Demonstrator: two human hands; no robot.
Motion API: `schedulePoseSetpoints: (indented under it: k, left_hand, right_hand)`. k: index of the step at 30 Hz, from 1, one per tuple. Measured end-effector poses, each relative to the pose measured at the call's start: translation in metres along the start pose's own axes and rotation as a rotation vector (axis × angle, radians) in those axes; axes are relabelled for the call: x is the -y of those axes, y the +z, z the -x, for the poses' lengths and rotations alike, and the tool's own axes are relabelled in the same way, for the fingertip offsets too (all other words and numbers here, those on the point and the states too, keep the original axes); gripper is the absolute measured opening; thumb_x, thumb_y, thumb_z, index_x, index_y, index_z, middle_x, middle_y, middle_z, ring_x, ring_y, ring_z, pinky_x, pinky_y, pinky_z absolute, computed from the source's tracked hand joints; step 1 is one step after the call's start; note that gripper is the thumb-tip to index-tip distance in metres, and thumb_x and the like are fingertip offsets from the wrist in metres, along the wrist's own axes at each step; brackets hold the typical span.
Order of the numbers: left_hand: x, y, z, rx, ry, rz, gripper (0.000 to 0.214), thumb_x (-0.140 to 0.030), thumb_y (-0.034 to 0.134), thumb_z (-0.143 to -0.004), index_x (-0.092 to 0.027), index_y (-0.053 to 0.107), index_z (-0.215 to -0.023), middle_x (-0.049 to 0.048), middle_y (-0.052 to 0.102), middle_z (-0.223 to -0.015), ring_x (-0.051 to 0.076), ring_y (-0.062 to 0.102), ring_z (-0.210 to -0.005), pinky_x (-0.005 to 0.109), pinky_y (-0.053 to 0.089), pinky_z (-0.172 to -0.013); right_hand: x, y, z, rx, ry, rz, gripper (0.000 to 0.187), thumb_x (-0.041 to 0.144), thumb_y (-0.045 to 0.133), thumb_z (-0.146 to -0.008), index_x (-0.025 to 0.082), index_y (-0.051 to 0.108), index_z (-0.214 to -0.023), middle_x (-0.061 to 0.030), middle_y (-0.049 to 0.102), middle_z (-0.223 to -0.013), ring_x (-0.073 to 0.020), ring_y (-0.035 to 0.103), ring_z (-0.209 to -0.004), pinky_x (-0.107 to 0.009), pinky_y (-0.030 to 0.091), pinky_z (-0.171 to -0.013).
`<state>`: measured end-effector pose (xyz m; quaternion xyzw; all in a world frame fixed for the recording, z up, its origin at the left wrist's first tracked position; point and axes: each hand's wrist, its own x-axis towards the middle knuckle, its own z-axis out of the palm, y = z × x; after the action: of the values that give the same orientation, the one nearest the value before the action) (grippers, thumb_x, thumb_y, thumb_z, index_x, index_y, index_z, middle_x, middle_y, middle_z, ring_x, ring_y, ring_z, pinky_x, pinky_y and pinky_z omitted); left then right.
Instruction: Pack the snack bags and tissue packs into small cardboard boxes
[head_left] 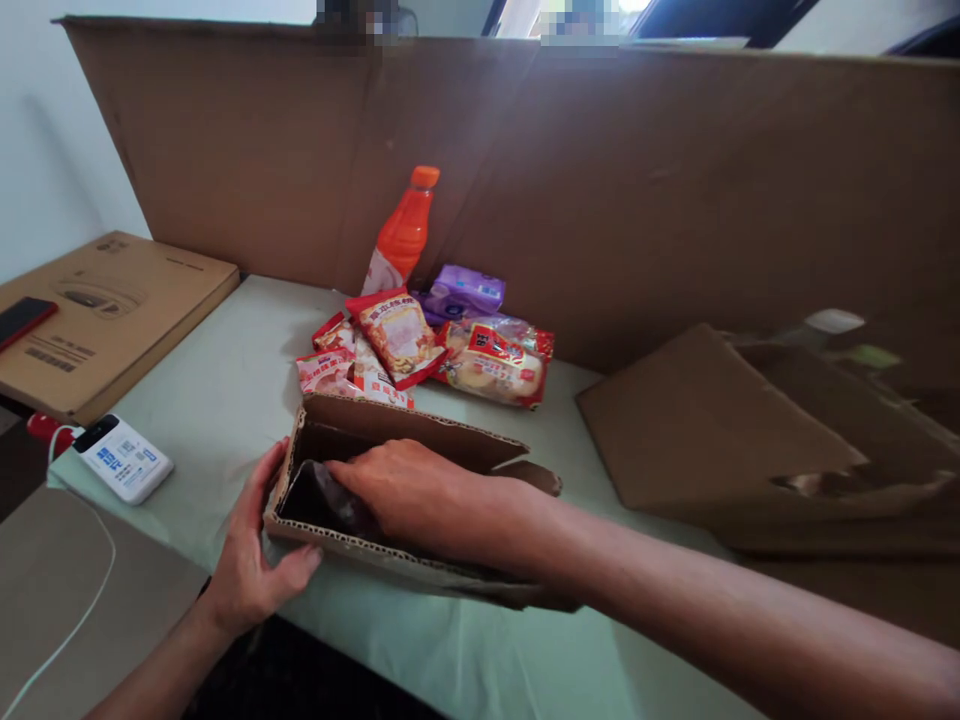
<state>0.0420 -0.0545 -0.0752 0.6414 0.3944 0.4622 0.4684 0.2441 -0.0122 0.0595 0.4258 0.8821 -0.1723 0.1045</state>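
A small open cardboard box (420, 430) lies on the pale green table (232, 380) near its front edge. My left hand (251, 555) grips the box's near left corner, thumb on the front wall. My right hand (405, 490) reaches into the box from the right, fingers curled on a dark item (322, 500) that I cannot make out. Behind the box lie several red snack packets (397, 335), a bigger red bag (495, 362), a purple pack (469, 290) and a tilted orange drink bottle (405, 230).
A tall cardboard sheet (637, 180) walls off the table's back. Flattened brown cardboard (750, 430) lies at right. A white power bank (124, 458) with a cable sits at the left corner, beside a flat carton (105, 310) with a phone (22, 318) on it.
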Motion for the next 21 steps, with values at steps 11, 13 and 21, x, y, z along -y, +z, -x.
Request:
schedulePoseSetpoints:
  k: [11, 13, 21]
  left_hand:
    - [0.011, 0.002, -0.001, -0.007, 0.07, 0.03, 0.082, -0.038, 0.074, -0.083, -0.033, 0.033, -0.155, 0.0071, 0.043, -0.158, 0.035, 0.038, -0.147, 0.057, 0.029, -0.124]
    - [0.011, 0.002, -0.001, -0.005, 0.089, 0.017, 0.082, -0.038, 0.073, -0.084, -0.034, 0.033, -0.155, 0.0066, 0.042, -0.158, 0.035, 0.038, -0.147, 0.057, 0.029, -0.124]
    - [0.002, 0.0, -0.002, -0.003, 0.067, -0.005, 0.078, -0.041, 0.073, -0.084, -0.034, 0.038, -0.152, 0.0087, 0.047, -0.154, 0.036, 0.045, -0.142, 0.06, 0.034, -0.12]
  right_hand:
    - [0.007, -0.01, -0.021, -0.254, -0.062, 0.019, 0.018, 0.013, 0.057, -0.094, 0.016, 0.072, -0.104, -0.0058, 0.07, -0.089, -0.0155, 0.059, -0.075, -0.029, 0.029, -0.059]
    - [0.004, -0.01, -0.022, -0.215, -0.128, 0.063, 0.021, 0.009, 0.056, -0.093, 0.018, 0.072, -0.104, -0.0037, 0.069, -0.085, -0.0135, 0.054, -0.068, -0.029, 0.025, -0.056]
    - [-0.016, -0.011, -0.017, -0.092, -0.361, 0.212, 0.02, 0.009, 0.056, -0.094, 0.018, 0.07, -0.105, -0.0051, 0.068, -0.098, -0.0142, 0.053, -0.071, -0.03, 0.03, -0.06]
